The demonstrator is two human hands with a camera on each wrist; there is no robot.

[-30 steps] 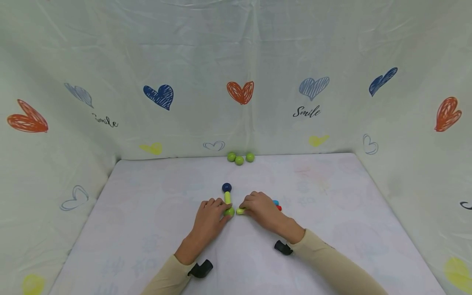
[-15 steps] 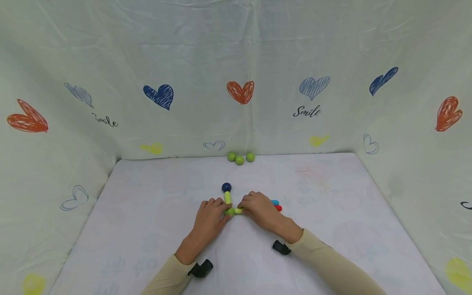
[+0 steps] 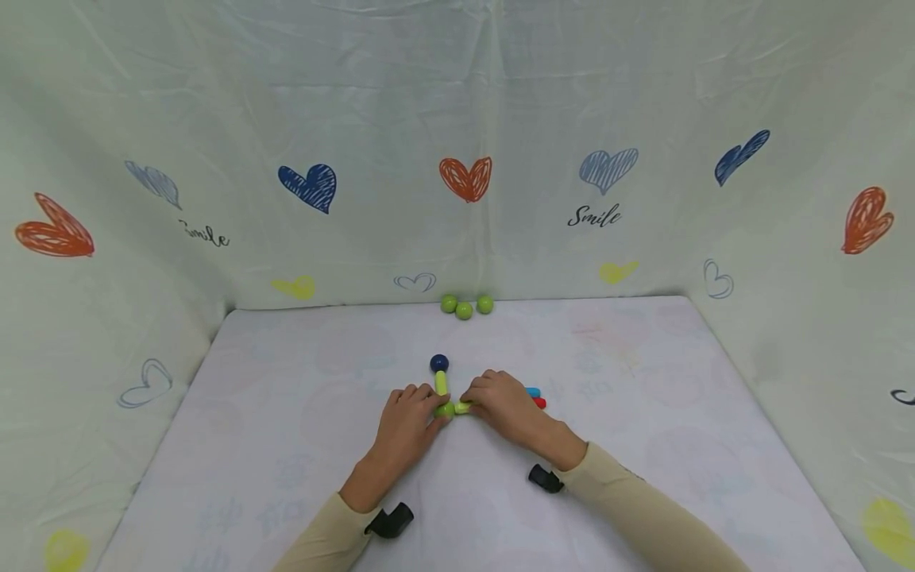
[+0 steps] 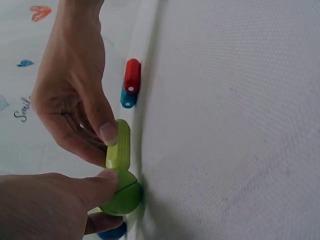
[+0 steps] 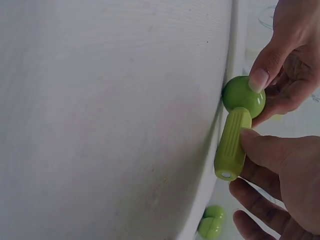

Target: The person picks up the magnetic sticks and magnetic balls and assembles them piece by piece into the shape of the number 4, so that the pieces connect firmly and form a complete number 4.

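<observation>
My left hand (image 3: 406, 423) pinches a green ball (image 5: 243, 95) between thumb and fingers at the middle of the table. A ribbed yellow-green rod (image 5: 232, 144) meets the ball's right side, its near end showing a pale round tip in the right wrist view. Thumb and fingers of my right hand (image 3: 504, 407) pinch this rod. From the same ball a second yellow-green rod (image 3: 441, 383) runs away toward the back, with a navy ball (image 3: 439, 363) at its far end. My left fingers partly cover the green ball in the head view.
Just past my right hand lie a red rod (image 4: 132, 76) and a blue rod (image 4: 128, 100), side by side. Several loose green balls (image 3: 464, 311) sit at the table's back edge, against the heart-printed curtain (image 3: 357, 238).
My right hand has moved slightly left, bringing the rod it pinches from a small gap up against the green ball. The left hand has stayed in place.
</observation>
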